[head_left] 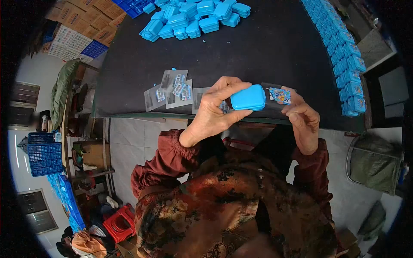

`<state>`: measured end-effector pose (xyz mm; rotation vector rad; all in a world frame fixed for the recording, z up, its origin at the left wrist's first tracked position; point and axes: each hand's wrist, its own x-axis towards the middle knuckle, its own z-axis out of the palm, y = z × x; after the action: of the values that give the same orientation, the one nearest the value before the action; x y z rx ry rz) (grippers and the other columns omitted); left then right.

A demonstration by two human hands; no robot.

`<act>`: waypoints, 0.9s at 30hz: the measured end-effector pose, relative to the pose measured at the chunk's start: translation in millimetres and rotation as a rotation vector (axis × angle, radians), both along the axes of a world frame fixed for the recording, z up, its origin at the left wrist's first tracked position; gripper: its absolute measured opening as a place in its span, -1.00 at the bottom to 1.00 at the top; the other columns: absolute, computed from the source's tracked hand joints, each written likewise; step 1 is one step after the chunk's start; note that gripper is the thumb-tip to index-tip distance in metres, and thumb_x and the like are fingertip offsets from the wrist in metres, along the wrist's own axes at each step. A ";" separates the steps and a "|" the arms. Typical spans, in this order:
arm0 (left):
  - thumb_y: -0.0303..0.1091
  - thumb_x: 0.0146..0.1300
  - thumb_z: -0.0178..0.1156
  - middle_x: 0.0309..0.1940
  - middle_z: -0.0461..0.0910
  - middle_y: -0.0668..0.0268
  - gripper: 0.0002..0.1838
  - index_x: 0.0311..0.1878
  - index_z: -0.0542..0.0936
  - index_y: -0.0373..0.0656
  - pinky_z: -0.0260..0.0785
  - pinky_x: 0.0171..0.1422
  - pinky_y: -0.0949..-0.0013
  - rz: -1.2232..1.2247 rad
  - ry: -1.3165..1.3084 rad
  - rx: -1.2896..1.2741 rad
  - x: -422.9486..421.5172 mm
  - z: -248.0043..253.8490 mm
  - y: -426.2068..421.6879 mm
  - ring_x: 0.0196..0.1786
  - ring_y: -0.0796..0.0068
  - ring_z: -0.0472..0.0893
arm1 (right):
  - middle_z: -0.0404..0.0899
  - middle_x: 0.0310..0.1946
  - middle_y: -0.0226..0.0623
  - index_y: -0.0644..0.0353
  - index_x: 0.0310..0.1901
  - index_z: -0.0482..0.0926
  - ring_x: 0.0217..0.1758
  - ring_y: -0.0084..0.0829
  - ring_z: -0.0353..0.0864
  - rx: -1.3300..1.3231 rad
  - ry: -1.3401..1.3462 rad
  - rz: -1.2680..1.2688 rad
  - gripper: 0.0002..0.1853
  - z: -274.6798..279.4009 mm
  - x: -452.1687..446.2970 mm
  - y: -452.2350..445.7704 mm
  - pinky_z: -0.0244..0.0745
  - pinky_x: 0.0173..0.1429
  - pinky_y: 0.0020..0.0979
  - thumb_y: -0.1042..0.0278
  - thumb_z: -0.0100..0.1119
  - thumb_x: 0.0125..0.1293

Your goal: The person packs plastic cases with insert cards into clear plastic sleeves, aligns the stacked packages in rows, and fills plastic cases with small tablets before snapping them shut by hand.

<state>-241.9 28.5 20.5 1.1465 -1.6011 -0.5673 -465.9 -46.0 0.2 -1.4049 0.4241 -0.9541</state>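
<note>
My left hand (213, 107) grips a small light-blue plastic box (248, 98) between thumb and fingers, its lid closed and its plain rounded face toward me. Just to the right, my right hand (304, 122) pinches a colourful printed sticker (279, 95) on what looks like clear film. A narrow gap separates the sticker from the box. To the left of my left hand, clear sheets (176, 92) with small blue printed labels lie overlapping near the table's front edge. Part of another sheet is hidden behind my left hand.
A heap of similar blue boxes (209, 25) covers the back of the black table (258, 51). Rows of boxes with printed pictures (344, 64) line its right edge. Cartons (92, 21) are stacked beyond the far left. A red stool (119, 223) stands on the floor at lower left.
</note>
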 end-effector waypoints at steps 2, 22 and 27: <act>-0.57 -0.11 0.37 -0.13 0.47 0.21 -0.50 0.00 0.53 -0.19 0.37 -0.07 0.39 -0.010 0.015 0.041 -1.1 -0.3 0.5 -0.09 0.37 0.48 | 0.32 0.18 -0.05 0.15 -0.33 0.55 0.20 -0.23 0.38 0.005 0.028 0.028 -0.96 -0.9 -0.6 -0.9 0.32 0.21 -0.17 0.42 0.12 0.22; -0.56 -0.10 0.36 -0.14 0.43 0.17 -0.44 0.07 0.46 -0.22 0.37 -0.05 0.36 0.034 -0.079 -0.053 -20.3 -3.9 -7.7 -0.09 0.32 0.48 | 0.29 0.18 -0.06 0.18 -0.07 0.44 0.20 -0.28 0.35 -0.317 0.159 -0.138 -0.65 8.5 7.8 -0.6 0.32 0.17 -0.27 0.43 0.25 0.08; -0.59 -0.09 0.32 -0.16 0.37 0.14 -0.49 0.03 0.46 -0.25 0.38 -0.09 0.36 0.209 -0.053 -0.218 -41.6 -22.1 -21.4 -0.13 0.29 0.47 | 0.31 0.14 -0.09 0.19 0.29 0.04 0.15 -0.34 0.36 0.124 0.117 -0.396 -0.15 9.2 23.1 7.7 0.31 0.10 -0.30 0.37 0.35 0.00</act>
<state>-283.5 7.1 -1.6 1.1533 -1.5225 -0.2218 -442.8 -38.3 9.4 -1.2910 0.8574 -1.1436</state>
